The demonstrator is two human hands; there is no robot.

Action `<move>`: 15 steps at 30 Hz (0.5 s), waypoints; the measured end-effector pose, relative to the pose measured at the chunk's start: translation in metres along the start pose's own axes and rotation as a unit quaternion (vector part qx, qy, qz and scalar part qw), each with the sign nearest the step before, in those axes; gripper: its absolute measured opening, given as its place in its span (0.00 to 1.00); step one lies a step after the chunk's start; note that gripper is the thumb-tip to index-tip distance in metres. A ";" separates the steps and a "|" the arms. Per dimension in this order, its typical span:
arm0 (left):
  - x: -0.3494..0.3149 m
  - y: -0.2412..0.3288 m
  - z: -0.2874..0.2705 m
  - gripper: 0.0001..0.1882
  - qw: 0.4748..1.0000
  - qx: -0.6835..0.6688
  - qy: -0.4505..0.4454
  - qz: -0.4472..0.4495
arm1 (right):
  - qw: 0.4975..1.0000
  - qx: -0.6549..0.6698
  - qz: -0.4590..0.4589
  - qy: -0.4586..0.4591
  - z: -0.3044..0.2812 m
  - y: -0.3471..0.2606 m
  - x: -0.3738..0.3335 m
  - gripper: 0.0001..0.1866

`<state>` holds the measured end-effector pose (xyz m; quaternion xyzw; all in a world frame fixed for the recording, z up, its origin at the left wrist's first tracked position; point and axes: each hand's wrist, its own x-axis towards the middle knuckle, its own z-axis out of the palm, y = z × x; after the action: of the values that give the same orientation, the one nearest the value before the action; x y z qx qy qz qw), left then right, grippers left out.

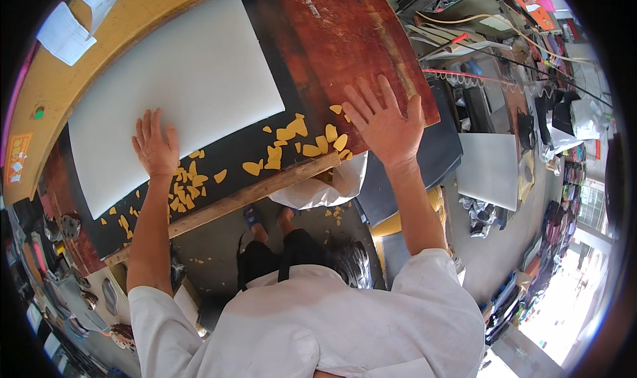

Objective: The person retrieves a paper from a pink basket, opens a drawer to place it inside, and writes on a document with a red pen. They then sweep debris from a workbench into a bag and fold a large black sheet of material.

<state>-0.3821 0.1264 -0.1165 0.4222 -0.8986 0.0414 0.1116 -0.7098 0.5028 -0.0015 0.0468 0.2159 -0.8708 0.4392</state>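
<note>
A large white sheet (199, 66) lies over a black sheet (279, 92) on a reddish-brown worktable (332, 39). My left hand (156, 146) rests at the near edge of the white sheet, its fingers stretched out and nothing in it. Farther right, my right hand (388, 129) is spread wide with its palm showing and holds nothing; it appears raised over the table's right part. Small yellow cut pieces (272, 155) are scattered along the near strip of the black sheet between my hands, several of them bunched near my left wrist.
A wooden rail (252, 195) edges the table's near side, with a white bag (325, 189) hanging below it. A yellow machine beam (99, 46) arches over the far left. Dark sheets (415, 179) and a pale panel (488, 169) stand at right. Yellow scraps lie on the floor.
</note>
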 end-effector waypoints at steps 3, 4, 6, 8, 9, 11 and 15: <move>-0.001 -0.002 0.000 0.29 1.000 0.004 0.003 0.006 | 0.999 -0.034 -0.009 -0.004 0.012 0.007 -0.001 0.50; -0.002 -0.002 0.001 0.29 1.000 0.004 0.005 0.008 | 1.000 -0.020 0.009 -0.013 0.011 0.007 -0.001 0.51; -0.002 -0.002 0.001 0.29 1.000 0.003 0.004 0.007 | 0.999 -0.009 0.027 -0.042 0.004 0.003 0.002 0.51; -0.001 -0.001 0.002 0.29 1.000 0.010 -0.002 -0.004 | 0.998 -0.057 0.016 0.020 -0.008 -0.002 0.009 0.48; -0.001 0.000 0.002 0.29 1.000 0.001 -0.012 -0.004 | 0.998 -0.061 0.034 0.005 -0.015 -0.003 0.013 0.47; -0.001 0.001 0.000 0.30 1.000 0.004 -0.021 -0.019 | 0.975 -0.042 0.172 -0.136 -0.025 -0.002 0.024 0.37; -0.001 0.002 -0.003 0.30 1.000 0.016 -0.021 -0.017 | 0.745 -0.661 -0.066 -0.056 -0.028 0.045 0.023 0.18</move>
<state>-0.3825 0.1291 -0.1134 0.4396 -0.8928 0.0449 0.0871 -0.6910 0.4742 -0.0484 -0.3189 0.7153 -0.5374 0.3129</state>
